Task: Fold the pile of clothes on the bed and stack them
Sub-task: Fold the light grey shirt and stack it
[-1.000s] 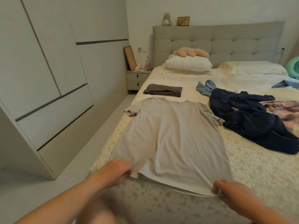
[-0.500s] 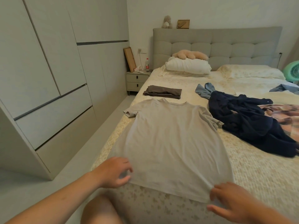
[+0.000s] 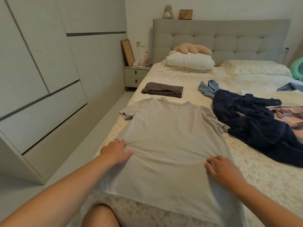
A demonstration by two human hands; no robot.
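**Both hands flat on the grey T-shirt at the foot of the bed**

Your grey T-shirt (image 3: 165, 145) lies spread face-down on the bed (image 3: 270, 177), collar toward the headboard (image 3: 229, 38) and hem hanging just over the near edge. Your left hand (image 3: 116, 151) rests on the shirt's left side seam, about mid-body, fingers laid out and thumb pointing across the cloth; the grip is relaxed, nothing pinched that you can see, though small creases run out from the fingertips. Your right hand (image 3: 221, 171) rests on the shirt's right side, lower down, fingers spread and pressing flat, again holding nothing. A tension fold runs across the fabric between the two hands.

The left sleeve is doubled under itself; the right sleeve lies rumpled, touching the dark navy garment (image 3: 255, 122) heaped just beside it. A pink patterned piece (image 3: 288, 117) sits under and beyond that navy heap, and a light blue garment (image 3: 208, 89) lies at its far end. Another blue piece (image 3: 290, 87) shows at the right edge.

Beyond the collar, apart from the shirt, a folded dark brown garment (image 3: 162, 91) lies flat on the bed. At the head there is a white pillow (image 3: 190, 62) with a plush toy (image 3: 191, 49) on top. A nightstand (image 3: 135, 76) stands at the bed's left, a wardrobe (image 3: 41, 71) along the left wall.
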